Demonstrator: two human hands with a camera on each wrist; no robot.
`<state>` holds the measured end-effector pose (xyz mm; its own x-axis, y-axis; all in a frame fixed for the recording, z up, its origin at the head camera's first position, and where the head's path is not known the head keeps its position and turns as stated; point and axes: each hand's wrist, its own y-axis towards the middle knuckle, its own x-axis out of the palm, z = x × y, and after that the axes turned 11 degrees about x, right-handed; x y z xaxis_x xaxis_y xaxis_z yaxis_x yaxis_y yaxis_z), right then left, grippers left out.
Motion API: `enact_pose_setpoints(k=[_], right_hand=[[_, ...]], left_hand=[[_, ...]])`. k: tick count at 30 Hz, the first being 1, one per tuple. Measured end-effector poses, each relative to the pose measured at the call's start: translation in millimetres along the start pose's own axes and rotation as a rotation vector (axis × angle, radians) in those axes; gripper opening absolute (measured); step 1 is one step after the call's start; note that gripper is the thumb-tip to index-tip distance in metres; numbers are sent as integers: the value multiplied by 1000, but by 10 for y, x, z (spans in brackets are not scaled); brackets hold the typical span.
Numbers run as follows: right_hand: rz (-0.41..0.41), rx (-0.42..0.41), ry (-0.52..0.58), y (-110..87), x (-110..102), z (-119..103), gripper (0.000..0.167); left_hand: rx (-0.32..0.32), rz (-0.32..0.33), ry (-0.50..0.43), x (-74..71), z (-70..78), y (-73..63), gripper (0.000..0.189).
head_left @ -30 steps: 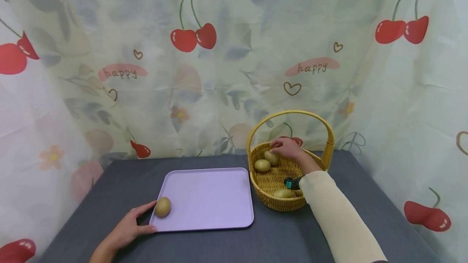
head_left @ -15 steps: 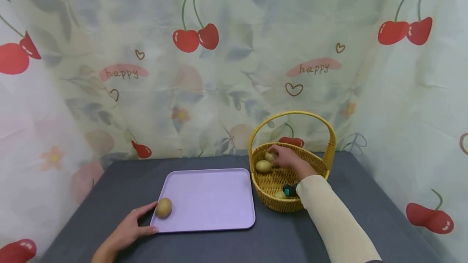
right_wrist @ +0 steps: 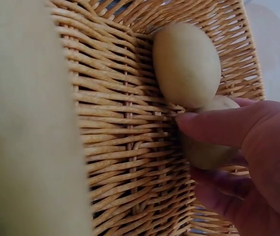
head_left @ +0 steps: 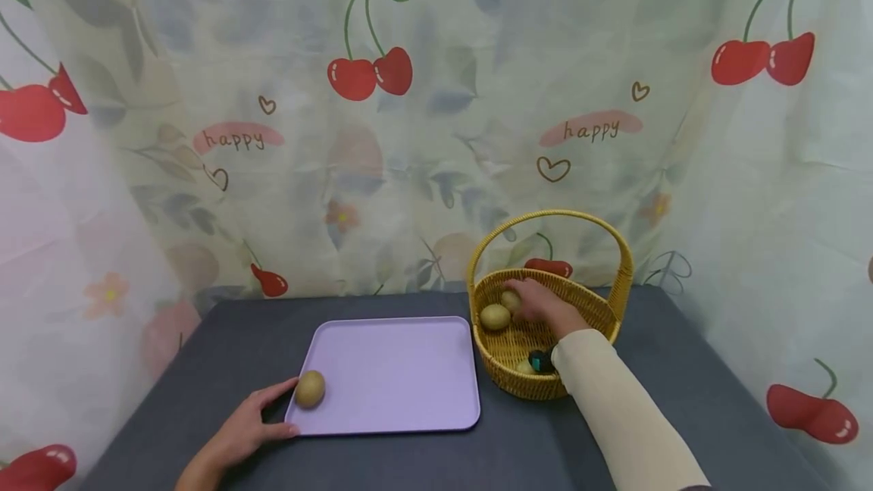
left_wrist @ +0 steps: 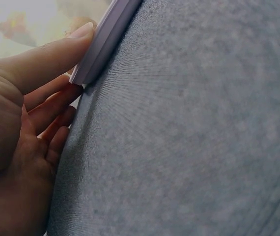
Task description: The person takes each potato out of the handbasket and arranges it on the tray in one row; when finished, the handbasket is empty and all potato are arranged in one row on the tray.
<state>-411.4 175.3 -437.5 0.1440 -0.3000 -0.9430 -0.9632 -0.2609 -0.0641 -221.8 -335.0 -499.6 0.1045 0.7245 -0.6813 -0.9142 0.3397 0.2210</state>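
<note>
My right hand (head_left: 537,303) is inside the yellow wicker basket (head_left: 511,343). Its thumb and fingers grip a brown potato (right_wrist: 206,153), partly covered by the thumb. Just beside this one lies a second potato (head_left: 495,317), at the basket's left side. One more potato (head_left: 524,367) shows near the front wall, partly behind the wristband. On the left, my left hand (head_left: 239,426) touches the lilac tray (head_left: 395,377) at its front left corner, thumb and index finger spread along the rim. A single potato (head_left: 310,389) sits on the tray near that hand.
The basket's tall arched handle (head_left: 549,213) rises over my right forearm. Tray and basket stand side by side on a dark grey tablecloth (head_left: 382,464). A patterned curtain (head_left: 423,135) hangs behind and on both sides. A blurred pale shape fills the right wrist view's left edge.
My right hand has lowered into the basket and closed its fingers around the rear potato. My left hand stays at the tray corner. The head view has shifted slightly.
</note>
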Motion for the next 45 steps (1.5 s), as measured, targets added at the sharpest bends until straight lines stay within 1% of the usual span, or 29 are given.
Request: enact_pose_setpoints(k=[4, 5, 9, 14, 16, 20, 24, 29, 31, 35, 39, 43, 45], right_hand=[[-54, -15, 18, -21, -2, 20, 57], [-68, -8, 24, -28, -8, 26, 57], [-96, -10, 54, -49, -61, 48, 58], [-84, -51, 133, -127, -161, 76, 54], [-61, -82, 158, -187, -200, 66, 53], [-23, -112, 199, -344, -265, -16, 55], [8, -136, 239, -557, -326, -145, 58], [46, -213, 302, -870, -392, -348, 59], [55, -245, 340, -980, -385, -434, 59], [50, -279, 429, -1147, -309, -611, 58], [51, -308, 483, -1224, -193, -820, 56], [71, -330, 501, -1200, -47, -1038, 55], [64, -328, 532, -1168, 34, -1140, 54]], left_hand=[[-14, -9, -15, 1, 12, 9, 76], [-16, -10, -13, 4, 12, 11, 76], [-20, -11, -9, 5, 11, 13, 76], [-24, -7, -25, -6, 32, 6, 77], [-24, -7, -26, -9, 33, 7, 77], [-15, -6, 1, -15, 19, 7, 76], [-4, -10, 10, -15, 16, 0, 76], [-3, -12, 3, -6, 26, -4, 75], [-4, -10, 4, 0, 28, -7, 75], [-5, -8, 8, 9, 33, -13, 75], [-4, -1, 1, 10, 37, -23, 76], [1, 11, -7, 5, 30, -20, 75], [5, 8, -17, 2, 24, -9, 75]])
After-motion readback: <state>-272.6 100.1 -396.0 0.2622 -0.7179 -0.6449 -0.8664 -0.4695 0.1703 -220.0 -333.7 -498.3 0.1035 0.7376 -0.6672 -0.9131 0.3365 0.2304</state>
